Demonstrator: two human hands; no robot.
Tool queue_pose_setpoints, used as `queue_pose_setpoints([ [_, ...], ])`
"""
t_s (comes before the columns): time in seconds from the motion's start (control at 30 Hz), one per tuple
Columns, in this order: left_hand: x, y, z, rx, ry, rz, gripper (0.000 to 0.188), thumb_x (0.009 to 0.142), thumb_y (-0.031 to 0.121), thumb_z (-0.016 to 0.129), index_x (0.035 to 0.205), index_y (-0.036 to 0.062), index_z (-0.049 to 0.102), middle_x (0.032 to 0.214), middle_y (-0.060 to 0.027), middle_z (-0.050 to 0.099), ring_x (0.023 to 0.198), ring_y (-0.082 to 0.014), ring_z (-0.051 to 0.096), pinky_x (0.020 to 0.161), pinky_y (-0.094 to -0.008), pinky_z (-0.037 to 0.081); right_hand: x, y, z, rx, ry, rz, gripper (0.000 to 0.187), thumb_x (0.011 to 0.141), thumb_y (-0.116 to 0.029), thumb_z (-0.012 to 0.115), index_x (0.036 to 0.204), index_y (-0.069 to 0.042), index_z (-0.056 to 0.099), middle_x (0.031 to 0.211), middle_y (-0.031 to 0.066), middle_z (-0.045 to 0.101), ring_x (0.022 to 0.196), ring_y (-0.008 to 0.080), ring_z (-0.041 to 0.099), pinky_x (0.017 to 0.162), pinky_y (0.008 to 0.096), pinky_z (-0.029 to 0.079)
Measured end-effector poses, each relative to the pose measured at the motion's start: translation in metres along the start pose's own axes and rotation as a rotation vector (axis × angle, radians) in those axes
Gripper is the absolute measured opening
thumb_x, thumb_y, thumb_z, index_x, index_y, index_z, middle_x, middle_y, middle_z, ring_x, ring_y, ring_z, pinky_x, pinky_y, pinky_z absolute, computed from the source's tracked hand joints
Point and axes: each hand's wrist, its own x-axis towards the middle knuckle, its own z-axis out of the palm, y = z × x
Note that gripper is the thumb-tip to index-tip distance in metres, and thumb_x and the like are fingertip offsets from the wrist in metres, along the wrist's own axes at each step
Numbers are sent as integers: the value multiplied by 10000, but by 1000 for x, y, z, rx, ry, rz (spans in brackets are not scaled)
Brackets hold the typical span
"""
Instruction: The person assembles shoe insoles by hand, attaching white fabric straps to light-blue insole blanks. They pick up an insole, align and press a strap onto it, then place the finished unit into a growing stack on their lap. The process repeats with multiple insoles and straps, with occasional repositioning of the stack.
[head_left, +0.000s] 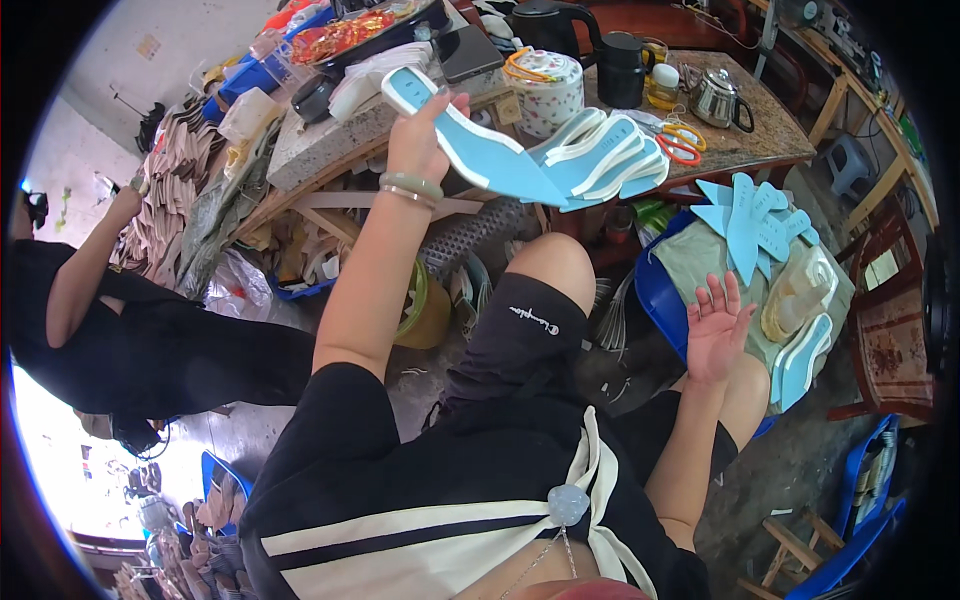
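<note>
The left arm (372, 270) is stretched forward — a blue, white-rimmed piece (485, 150) gripped in the left hand (425, 130), beside similar pieces (615, 160) near a table (770, 140) bearing a steel teapot (713, 100). The right hand (715, 335) is held palm-up — spread and empty — near a blue seat (655, 290) draped in cloth (690, 255).

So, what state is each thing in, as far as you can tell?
Left hand: closed around blue, white-edged piece
Right hand: open, empty, palm up
White-edged stack: pieces overlapping
Blue pieces on cloth: loosely piled
Steel teapot: upright, lid on
Amber jar: white cap on
Floral container: upright, orange loop on top
Orange-handled scissors: open or shut unclear
</note>
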Motion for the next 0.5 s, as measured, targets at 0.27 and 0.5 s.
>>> queue_pose_setpoints([
  [0.27, -111, -61, 39, -92, -470, -363, 588, 940, 458, 535, 1271, -16, 433, 869, -51, 543, 763, -140, 530, 728, -315, 463, -1, 14, 48, -470, 14, 131, 368, 965, -194, 487, 1247, 37, 537, 1130, 150, 640, 955, 191, 634, 819, 275, 464],
  [0.5, -151, -92, 76, 201, -824, -720, 520, 953, 451, 508, 1168, -21, 546, 886, -83, 642, 752, -141, 638, 691, -267, 526, 41, -12, 101, -701, -292, -117, 367, 941, -138, 552, 1273, 18, 530, 1193, 96, 604, 1107, 167, 561, 954, 309, 429],
])
